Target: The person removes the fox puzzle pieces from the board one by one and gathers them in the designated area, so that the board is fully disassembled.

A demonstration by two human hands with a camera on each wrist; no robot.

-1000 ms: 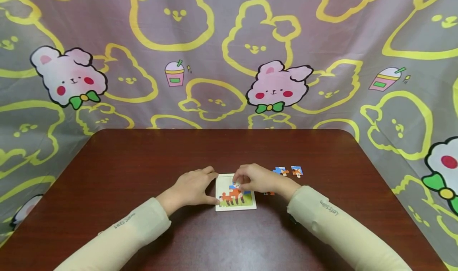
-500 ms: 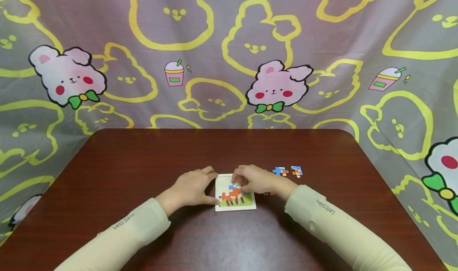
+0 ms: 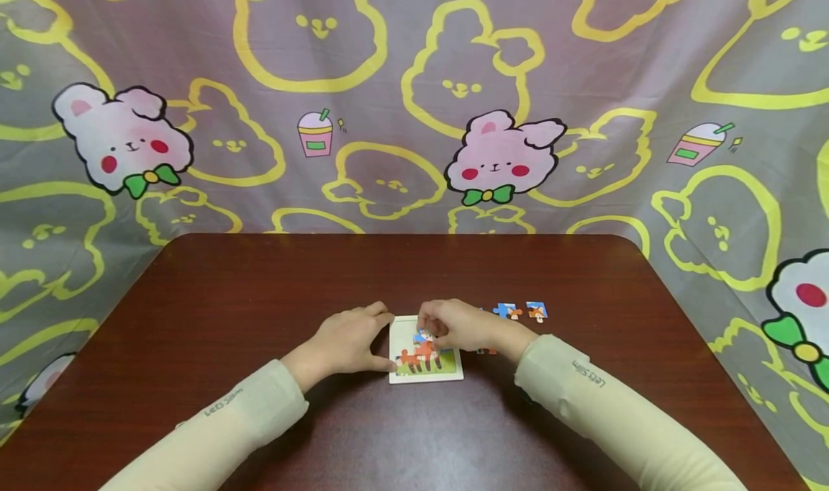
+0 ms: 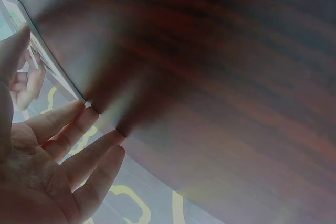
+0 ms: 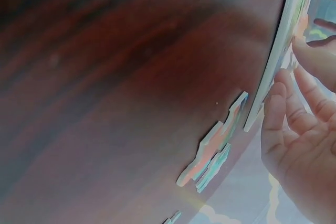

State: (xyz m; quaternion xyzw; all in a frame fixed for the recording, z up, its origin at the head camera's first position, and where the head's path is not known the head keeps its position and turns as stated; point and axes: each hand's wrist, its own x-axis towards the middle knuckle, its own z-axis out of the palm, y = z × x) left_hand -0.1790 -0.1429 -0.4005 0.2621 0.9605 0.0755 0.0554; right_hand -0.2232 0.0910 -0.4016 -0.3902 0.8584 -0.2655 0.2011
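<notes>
From my head I see the puzzle board (image 3: 427, 379) lying flat near the middle of the brown table (image 3: 291, 275), its far edge well beyond. My left hand (image 3: 343, 340) is spread along the board's left rim, thumb and fingers straight, gripping nothing. My right hand (image 3: 460, 325) reaches over the right side, thumb and fingers pinching a fox-picture piece (image 3: 424, 335). Loose pieces (image 3: 537, 312) lie beyond the right rim, just past my wrist; to the left, the tabletop runs on to its side edge. Patterned fabric (image 3: 376, 109) rises behind. My left sleeve (image 3: 207, 426) and right sleeve (image 3: 622, 412) both read "Let's Slim".

From my left wrist, my index fingertip meets the board's corner and my thumb its edge, with tabletop stretching away outside.

From my right wrist, a strip of table separates the loose pieces from the board's rim; my thumb is over the board.
</notes>
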